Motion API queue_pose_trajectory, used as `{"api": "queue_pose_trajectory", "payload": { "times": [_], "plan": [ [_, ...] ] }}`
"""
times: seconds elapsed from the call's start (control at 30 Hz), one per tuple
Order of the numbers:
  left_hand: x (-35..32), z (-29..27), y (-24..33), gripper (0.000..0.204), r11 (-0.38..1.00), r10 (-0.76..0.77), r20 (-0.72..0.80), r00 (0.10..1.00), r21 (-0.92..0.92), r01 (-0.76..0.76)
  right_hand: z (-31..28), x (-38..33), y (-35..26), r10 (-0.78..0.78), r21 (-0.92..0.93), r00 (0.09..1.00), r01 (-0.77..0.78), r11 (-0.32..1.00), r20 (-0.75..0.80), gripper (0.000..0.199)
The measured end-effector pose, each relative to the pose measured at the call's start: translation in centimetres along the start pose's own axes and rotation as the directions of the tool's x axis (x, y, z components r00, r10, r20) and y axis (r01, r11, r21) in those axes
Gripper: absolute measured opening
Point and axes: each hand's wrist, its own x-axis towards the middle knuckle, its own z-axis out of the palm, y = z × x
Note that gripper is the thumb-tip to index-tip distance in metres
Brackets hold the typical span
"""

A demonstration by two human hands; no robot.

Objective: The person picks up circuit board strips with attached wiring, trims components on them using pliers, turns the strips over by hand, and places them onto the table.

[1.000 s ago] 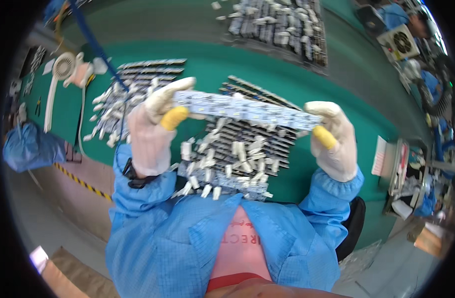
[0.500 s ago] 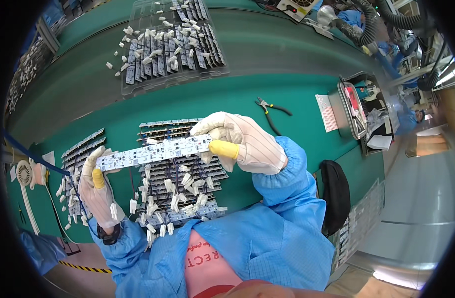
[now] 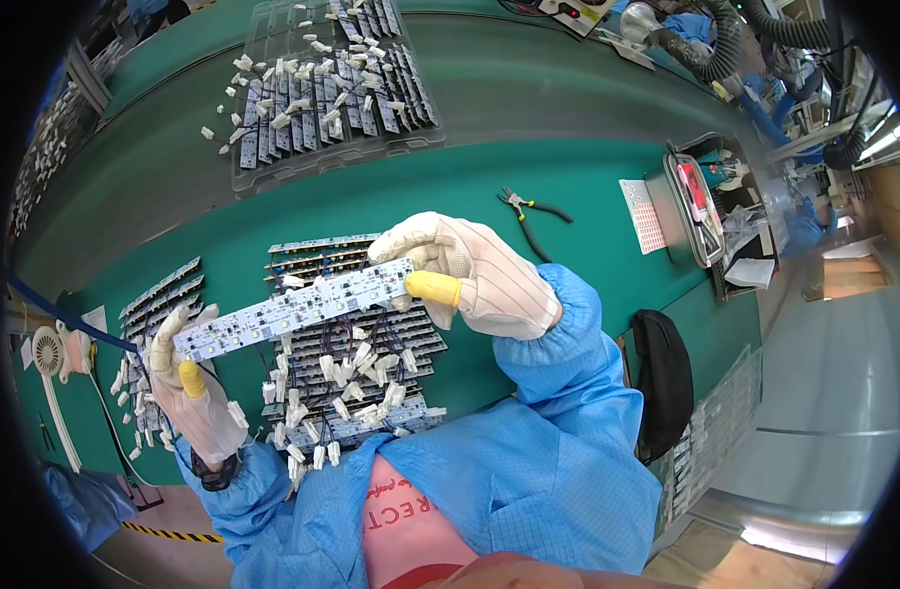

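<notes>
I hold a long white LED circuit strip (image 3: 293, 308) by its two ends above the green table. My left hand (image 3: 197, 398), in a white glove with a yellow thumb tip, grips the strip's left end. My right hand (image 3: 467, 274), gloved the same way, pinches the right end. Directly under the strip lies a stack of similar strips with white connectors and dark wires (image 3: 347, 368).
A clear tray of strips and white connectors (image 3: 322, 83) sits at the far side. More strips (image 3: 160, 294) lie at the left. Small pliers (image 3: 529, 211) rest to the right, beside a grey bin (image 3: 700, 201). A small white fan (image 3: 50, 353) stands at the left edge.
My view has swung right across the bench. Both hands keep hold of the strip, which now tilts down to the left.
</notes>
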Motion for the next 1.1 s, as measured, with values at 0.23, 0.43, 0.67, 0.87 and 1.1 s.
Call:
{"api": "queue_pose_trajectory", "payload": {
  "times": [0.23,0.43,0.67,0.87,1.1],
  "plan": [
    [0.2,-0.8,-0.9,0.063,0.996,0.036,0.094,0.995,-0.084,-0.029,0.0,0.0,-0.1,-0.005,0.019,1.0,0.005,1.0,-0.004,0.031],
    [-0.1,-0.1,-0.6,0.06,0.994,0.001,0.011,1.0,-0.105,0.0,-0.2,-0.1,-0.3,-0.007,0.003,1.0,0.007,1.0,0.028,0.031],
    [-0.1,-0.1,0.1,0.061,0.965,-0.016,0.055,0.998,-0.261,0.03,0.2,-0.3,-0.8,-0.006,-0.005,0.999,0.006,1.0,-0.04,0.033],
    [-1.0,0.2,1.4,0.055,0.975,-0.047,0.076,0.996,-0.211,0.062,0.1,0.1,0.4,0.004,0.068,0.994,0.004,0.998,-0.111,0.052],
    [-1.2,0.9,1.8,0.053,0.933,0.022,0.194,0.981,-0.356,0.049,-1.2,-0.2,1.6,-0.181,-0.002,0.977,0.182,0.983,-0.113,0.076]
  ]
}}
